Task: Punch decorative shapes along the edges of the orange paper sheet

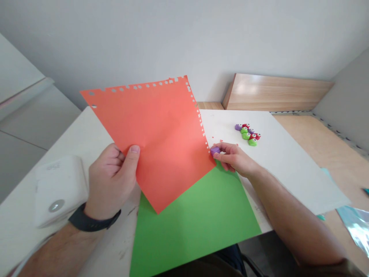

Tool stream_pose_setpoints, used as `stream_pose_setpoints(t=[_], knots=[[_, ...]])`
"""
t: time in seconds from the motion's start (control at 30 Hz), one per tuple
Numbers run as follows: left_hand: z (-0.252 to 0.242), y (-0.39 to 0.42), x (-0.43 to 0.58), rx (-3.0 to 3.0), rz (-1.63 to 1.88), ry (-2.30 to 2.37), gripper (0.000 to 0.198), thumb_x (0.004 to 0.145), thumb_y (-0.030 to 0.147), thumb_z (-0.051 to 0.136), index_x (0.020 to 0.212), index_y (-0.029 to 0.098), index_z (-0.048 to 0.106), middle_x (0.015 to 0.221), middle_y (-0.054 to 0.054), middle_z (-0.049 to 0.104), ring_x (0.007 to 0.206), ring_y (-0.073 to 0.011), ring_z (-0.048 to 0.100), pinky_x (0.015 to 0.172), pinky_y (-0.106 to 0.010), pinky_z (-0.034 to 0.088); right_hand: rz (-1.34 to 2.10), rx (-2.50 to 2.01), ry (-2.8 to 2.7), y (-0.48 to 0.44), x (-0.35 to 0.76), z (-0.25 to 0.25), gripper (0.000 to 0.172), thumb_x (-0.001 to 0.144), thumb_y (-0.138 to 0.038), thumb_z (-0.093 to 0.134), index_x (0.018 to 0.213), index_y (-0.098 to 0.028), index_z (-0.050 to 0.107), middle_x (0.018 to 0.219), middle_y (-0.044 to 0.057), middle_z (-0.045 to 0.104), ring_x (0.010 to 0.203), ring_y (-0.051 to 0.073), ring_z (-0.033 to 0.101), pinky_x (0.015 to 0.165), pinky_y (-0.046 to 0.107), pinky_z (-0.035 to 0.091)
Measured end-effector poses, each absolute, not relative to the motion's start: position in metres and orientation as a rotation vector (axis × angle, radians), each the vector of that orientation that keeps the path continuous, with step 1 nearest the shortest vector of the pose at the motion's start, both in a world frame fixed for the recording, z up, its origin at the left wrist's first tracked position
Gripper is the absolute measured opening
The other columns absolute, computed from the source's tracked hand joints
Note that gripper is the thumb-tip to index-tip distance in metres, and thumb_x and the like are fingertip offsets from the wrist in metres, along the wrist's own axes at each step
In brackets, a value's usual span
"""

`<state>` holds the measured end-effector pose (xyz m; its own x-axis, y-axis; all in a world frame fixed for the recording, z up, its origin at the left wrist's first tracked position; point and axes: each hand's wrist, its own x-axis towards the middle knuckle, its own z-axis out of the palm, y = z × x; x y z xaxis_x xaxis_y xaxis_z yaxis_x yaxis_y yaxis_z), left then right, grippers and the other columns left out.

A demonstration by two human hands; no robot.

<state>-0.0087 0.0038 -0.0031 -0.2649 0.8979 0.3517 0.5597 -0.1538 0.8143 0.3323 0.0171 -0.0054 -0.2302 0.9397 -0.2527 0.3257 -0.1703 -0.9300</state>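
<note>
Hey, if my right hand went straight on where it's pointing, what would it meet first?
Probably the orange sheet, at its hole-lined edge. The purple object in your right hand sits right at that edge; whether it touches is unclear.

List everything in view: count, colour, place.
Orange sheet: one, orange, in left hand
Green sheet: one, green, on table below orange sheet
Purple object: one, purple, in right hand
Eyed pieces: about eight, purple, red, green, clustered right
Paper bits: several, orange, by right hand
Rounded box: one, white, table's left
Table: one, white, centre
Wooden panel: one, pale brown, back right
Wooden surface: one, pale brown, right
Plastic wrapping: one, clear, right edge
Cabinet: one, white, far left
Walls: two, pale grey, back and right
Wristband: one, black, left wrist
Left hand: one, bare, centre left
Right hand: one, bare, centre right
</note>
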Motion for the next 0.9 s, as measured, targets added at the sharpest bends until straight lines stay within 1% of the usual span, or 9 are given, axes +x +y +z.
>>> stream_pose_setpoints(t=[0.1,0.2,0.37,0.6,0.73,0.9], knots=[[-0.0028,0.0041,-0.0081,1.622,1.403,1.727,0.03,0.094,0.044,0.065,0.106,0.018,0.07,0.083,-0.001,0.071,0.063,-0.0129,0.059,0.058,-0.023,0.045,1.451,-1.456,-1.545,0.0171,0.3326,-0.006,0.032,0.09,-0.043,0.069,0.11,-0.018,0.067,0.048,-0.005,0.053,0.035,0.008,0.037,0.034,0.02,0.026],[-0.0008,0.0038,-0.0065,1.608,1.413,1.712,0.028,0.094,0.043,0.065,0.105,0.018,0.07,0.082,-0.001,0.071,0.063,-0.0122,0.058,0.058,-0.022,0.045,1.466,-1.447,-1.546,0.017,0.3334,-0.0062,0.032,0.089,-0.043,0.069,0.11,-0.018,0.067,0.048,-0.005,0.053,0.036,0.008,0.038,0.034,0.02,0.025],[0.0025,0.0035,-0.0049,1.643,1.426,1.771,0.022,0.093,0.039,0.066,0.095,0.017,0.069,0.074,0.001,0.067,0.059,-0.0109,0.055,0.054,-0.02,0.042,1.494,-1.425,-1.553,0.0169,0.3349,-0.0044,0.034,0.09,-0.044,0.068,0.111,-0.018,0.067,0.048,-0.005,0.055,0.036,0.008,0.036,0.034,0.02,0.025],[0.0042,0.0025,-0.0065,1.678,1.408,1.839,0.021,0.093,0.038,0.066,0.087,0.018,0.066,0.07,0.002,0.064,0.058,-0.0099,0.053,0.053,-0.019,0.04,1.516,-1.41,-1.556,0.017,0.3343,-0.0022,0.033,0.091,-0.044,0.068,0.11,-0.018,0.067,0.048,-0.005,0.054,0.036,0.008,0.036,0.034,0.02,0.024],[0.0043,0.0029,-0.0064,1.664,1.412,1.804,0.021,0.093,0.038,0.065,0.098,0.018,0.07,0.073,0.002,0.066,0.06,-0.0109,0.056,0.055,-0.02,0.043,1.519,-1.425,-1.552,0.0162,0.3333,-0.0005,0.031,0.091,-0.043,0.069,0.108,-0.017,0.066,0.049,-0.006,0.053,0.036,0.007,0.037,0.034,0.019,0.024],[0.0033,0.0037,-0.0048,1.633,1.441,1.762,0.022,0.093,0.039,0.065,0.099,0.018,0.07,0.074,0.001,0.067,0.059,-0.0111,0.055,0.054,-0.021,0.042,1.517,-1.424,-1.557,0.0162,0.3333,0.0006,0.031,0.091,-0.042,0.069,0.108,-0.017,0.066,0.049,-0.006,0.053,0.037,0.007,0.038,0.034,0.019,0.025]])
